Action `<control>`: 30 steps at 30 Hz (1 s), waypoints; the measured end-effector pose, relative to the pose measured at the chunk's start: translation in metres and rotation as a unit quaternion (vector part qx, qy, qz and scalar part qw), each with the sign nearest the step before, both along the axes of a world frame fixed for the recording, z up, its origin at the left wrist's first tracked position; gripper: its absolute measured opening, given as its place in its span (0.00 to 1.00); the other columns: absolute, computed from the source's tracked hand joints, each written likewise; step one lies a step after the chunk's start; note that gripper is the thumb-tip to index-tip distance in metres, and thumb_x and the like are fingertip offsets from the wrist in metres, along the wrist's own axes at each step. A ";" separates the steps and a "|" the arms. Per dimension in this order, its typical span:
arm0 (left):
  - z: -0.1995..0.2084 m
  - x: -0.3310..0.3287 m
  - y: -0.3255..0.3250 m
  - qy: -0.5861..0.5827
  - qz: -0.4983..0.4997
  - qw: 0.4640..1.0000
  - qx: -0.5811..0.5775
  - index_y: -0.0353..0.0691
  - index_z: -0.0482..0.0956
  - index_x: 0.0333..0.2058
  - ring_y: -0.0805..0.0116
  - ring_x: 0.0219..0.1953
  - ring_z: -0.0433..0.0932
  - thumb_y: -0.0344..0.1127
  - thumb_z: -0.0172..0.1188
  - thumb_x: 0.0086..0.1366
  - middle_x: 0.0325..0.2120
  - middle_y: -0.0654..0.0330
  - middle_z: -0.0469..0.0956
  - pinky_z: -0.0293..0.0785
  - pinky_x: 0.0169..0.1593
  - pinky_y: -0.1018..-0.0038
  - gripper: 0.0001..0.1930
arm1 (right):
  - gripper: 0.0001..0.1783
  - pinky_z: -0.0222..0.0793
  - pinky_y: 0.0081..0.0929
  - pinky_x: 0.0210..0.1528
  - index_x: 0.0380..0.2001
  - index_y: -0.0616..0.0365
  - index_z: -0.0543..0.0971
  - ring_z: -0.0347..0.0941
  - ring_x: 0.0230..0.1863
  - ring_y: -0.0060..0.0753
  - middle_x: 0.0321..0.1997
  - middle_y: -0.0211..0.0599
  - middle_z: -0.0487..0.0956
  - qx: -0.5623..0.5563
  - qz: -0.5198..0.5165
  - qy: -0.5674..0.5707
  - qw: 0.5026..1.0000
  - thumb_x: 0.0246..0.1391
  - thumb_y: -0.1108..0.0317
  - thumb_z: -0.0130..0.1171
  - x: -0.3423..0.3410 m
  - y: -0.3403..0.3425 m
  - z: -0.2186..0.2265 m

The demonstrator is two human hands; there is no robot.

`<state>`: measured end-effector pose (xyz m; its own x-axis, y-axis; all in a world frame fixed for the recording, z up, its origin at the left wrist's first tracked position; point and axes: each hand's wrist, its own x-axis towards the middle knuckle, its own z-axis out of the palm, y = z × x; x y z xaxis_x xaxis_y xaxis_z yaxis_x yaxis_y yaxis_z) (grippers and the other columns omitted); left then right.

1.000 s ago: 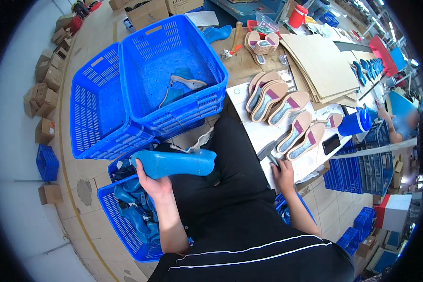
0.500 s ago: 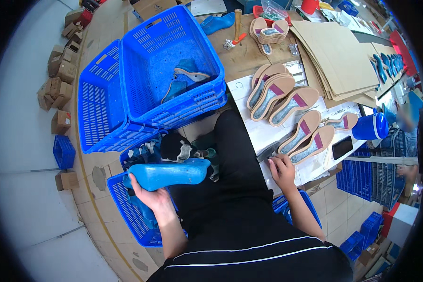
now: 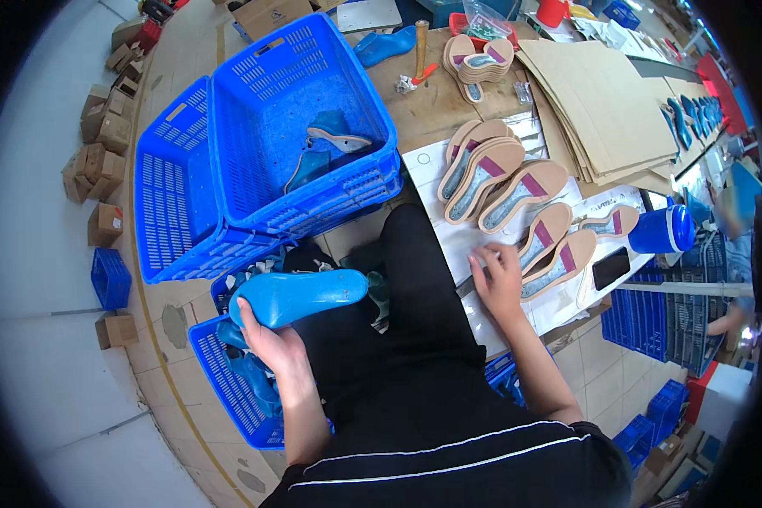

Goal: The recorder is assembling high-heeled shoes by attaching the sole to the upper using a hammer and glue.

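Note:
A blue shoe last rests in my left hand, whose fingers and thumb wrap round its left end; its smooth sole face is turned up. Over the white work board, my right hand holds nothing visible, with its fingers apart and slightly bent. Right beside its fingertips lie beige insoles with purple and grey patches. Other insoles lie in overlapping groups farther up the board. A dark flat piece shows partly by my right wrist, its kind unclear.
Two large blue crates stand at the left, one with two lasts inside. A lower crate holds more lasts. On the table are cardboard sheets, a hammer, a phone and a blue jug.
The last has rolled in my left hand, so its sole face now shows more. My right hand has moved up and slightly left, off the dark flat piece, its fingers spreading.

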<state>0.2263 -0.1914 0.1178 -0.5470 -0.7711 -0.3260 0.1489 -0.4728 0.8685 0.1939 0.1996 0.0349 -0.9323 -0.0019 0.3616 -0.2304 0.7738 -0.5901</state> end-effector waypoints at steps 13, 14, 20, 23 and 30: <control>-0.016 0.055 -0.035 0.062 -0.099 0.986 0.117 0.36 0.77 0.60 0.59 0.59 0.83 0.39 0.65 0.77 0.56 0.53 0.83 0.80 0.64 0.60 0.19 | 0.40 0.49 0.60 0.83 0.69 0.48 0.77 0.54 0.84 0.55 0.79 0.38 0.69 0.247 0.096 -0.127 0.956 0.51 0.77 0.72 -0.072 0.045 0.014; -0.016 0.057 -0.037 0.075 -0.120 0.986 0.089 0.36 0.76 0.61 0.58 0.60 0.83 0.40 0.62 0.78 0.57 0.52 0.82 0.81 0.65 0.58 0.20 | 0.40 0.49 0.60 0.83 0.69 0.48 0.77 0.54 0.84 0.55 0.79 0.38 0.69 0.251 0.106 -0.124 0.954 0.51 0.77 0.72 -0.073 0.044 0.016; -0.006 0.058 -0.050 0.110 -0.151 0.974 0.129 0.39 0.77 0.59 0.59 0.60 0.82 0.44 0.57 0.80 0.56 0.54 0.82 0.80 0.64 0.59 0.18 | 0.33 0.55 0.49 0.81 0.69 0.61 0.74 0.64 0.79 0.56 0.75 0.49 0.73 0.106 0.056 0.035 0.992 0.60 0.73 0.68 -0.059 0.035 0.070; -0.014 0.058 -0.060 0.112 -0.166 0.969 0.146 0.38 0.77 0.59 0.58 0.60 0.82 0.47 0.53 0.82 0.57 0.53 0.82 0.79 0.64 0.58 0.20 | 0.29 0.69 0.43 0.73 0.73 0.64 0.66 0.75 0.70 0.46 0.70 0.53 0.77 -0.299 -0.042 0.112 0.947 0.77 0.60 0.56 -0.039 -0.009 0.110; 0.001 0.046 -0.069 0.152 -0.208 0.950 0.176 0.34 0.75 0.59 0.53 0.62 0.81 0.58 0.46 0.83 0.59 0.48 0.81 0.79 0.65 0.55 0.30 | 0.38 0.58 0.50 0.80 0.68 0.62 0.66 0.69 0.76 0.50 0.71 0.58 0.76 -0.490 0.278 -0.109 0.819 0.71 0.44 0.62 -0.012 -0.162 0.117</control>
